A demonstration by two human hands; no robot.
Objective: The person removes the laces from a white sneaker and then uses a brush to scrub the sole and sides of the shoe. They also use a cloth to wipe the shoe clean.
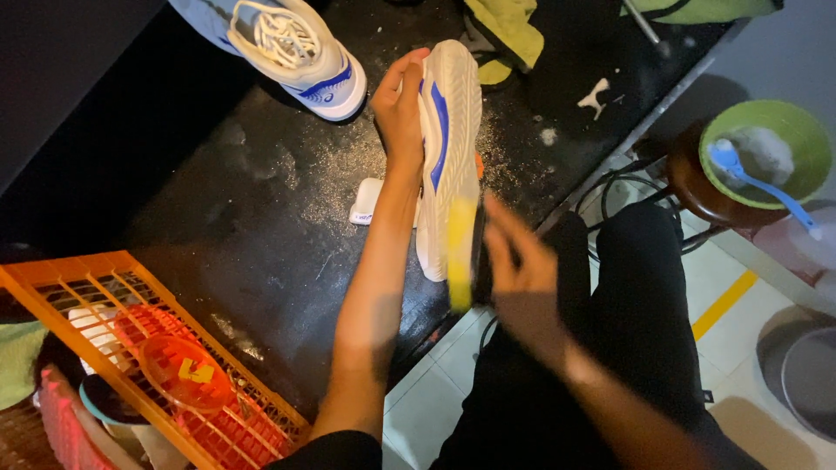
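Left hand (399, 109): clenched round white-and-blue shoe (448, 157), sole turned up, over the dark worktop's (261, 226) right edge.
Right hand (521, 278): blurred, grasping yellow brush (461, 254) against the sole's heel end.
Second shoe (292, 48): upright near the worktop's far edge.
Orange crate (96, 287): near-left corner.
Green bowl (766, 152): on stool, off the worktop, right.

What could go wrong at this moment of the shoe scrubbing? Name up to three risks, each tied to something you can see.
1. The left hand grips only the toe end of the upturned shoe, so it may slip under the brush in the right hand.
2. Suds may splash onto the second shoe close by.
3. The green bowl sits on a small stool beside the knee and could be knocked.
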